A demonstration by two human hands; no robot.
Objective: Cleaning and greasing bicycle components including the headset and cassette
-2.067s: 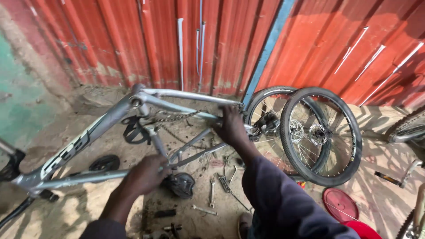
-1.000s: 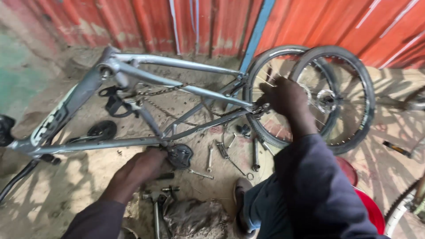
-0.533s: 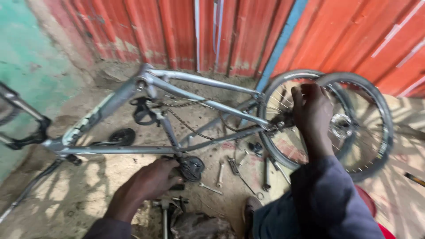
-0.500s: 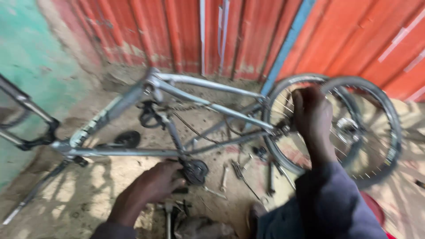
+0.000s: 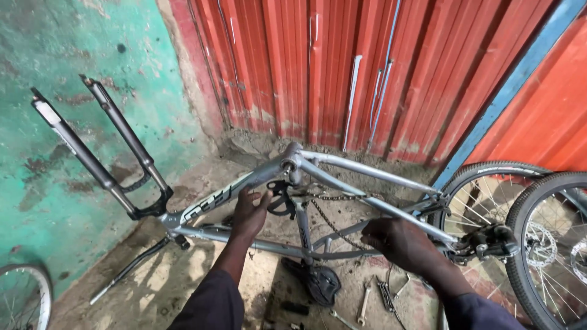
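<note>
Overhead, one silver-grey metal bicycle frame (image 5: pixel 342 168) lies upside down on the dirt floor (image 5: pixel 183 287) before the red corrugated metal wall (image 5: pixel 342 67); everything else is placed from this frame. At its left end one black suspension fork (image 5: pixel 104 146) points two legs up toward the green painted wall (image 5: pixel 73 91). At its right end stand two black spoked wheels: the rear wheel (image 5: pixel 483 183) sits in the frame, and a second loose wheel with a disc rotor (image 5: pixel 550 244) overlaps it on the right. A sliver of a third wheel (image 5: pixel 24 302) shows at the lower left, well apart from the frame.

The left arm, in a dark sleeve, reaches up from below the frame. The left hand (image 5: pixel 249 214) rests on the tube near the frame's middle, palm against the metal, fingers (image 5: pixel 263 198) spread apart and extended toward the black crank arm (image 5: pixel 280 198), not closed round anything. The right arm comes in from the lower right; the right hand (image 5: pixel 400 241) is curled down over the lower rear stay of the frame, fingers bent together on it, though the grip underneath is hidden.

One rusty chain (image 5: pixel 330 214) hangs slack inside the frame's triangle. One black chainring (image 5: pixel 321 284) lies on the floor just below the frame. Beside it lie at least three steel spanners (image 5: pixel 364 302).
</note>
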